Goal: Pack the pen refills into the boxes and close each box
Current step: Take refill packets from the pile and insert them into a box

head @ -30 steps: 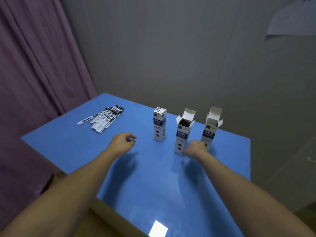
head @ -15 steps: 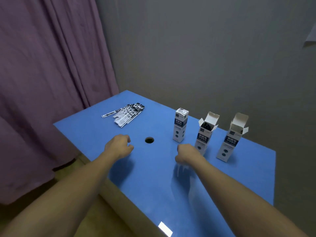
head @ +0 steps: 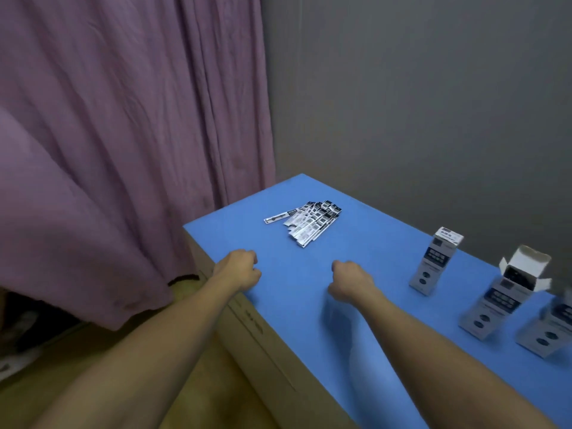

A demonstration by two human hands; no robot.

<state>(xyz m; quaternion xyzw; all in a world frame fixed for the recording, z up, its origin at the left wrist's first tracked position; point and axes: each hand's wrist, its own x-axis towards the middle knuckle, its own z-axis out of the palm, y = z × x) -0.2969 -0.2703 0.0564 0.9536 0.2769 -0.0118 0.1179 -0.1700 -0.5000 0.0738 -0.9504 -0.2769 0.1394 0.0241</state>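
Note:
A pile of pen refills [head: 309, 222] in white and black sleeves lies at the far left of the blue table [head: 297, 308]. Three tall white boxes stand at the right. The left box [head: 435, 262] is closed. The middle box [head: 507, 294] has its top flap up, with dark refills showing inside. The right box [head: 552, 328] is blurred and cut off by the frame edge. My left hand [head: 240, 269] hovers at the table's left edge and my right hand [head: 349, 281] is over the middle. Both are loosely curled and hold nothing, short of the pile.
A purple curtain [head: 123, 144] hangs left of the table, close to its corner. A grey wall [head: 418, 103] runs behind. The table's wooden side [head: 263, 342] drops to the floor below my left arm.
The view has swung left. Both hands moved left, away from the boxes toward the refill pile side. My right hand has left the base of the middle box.

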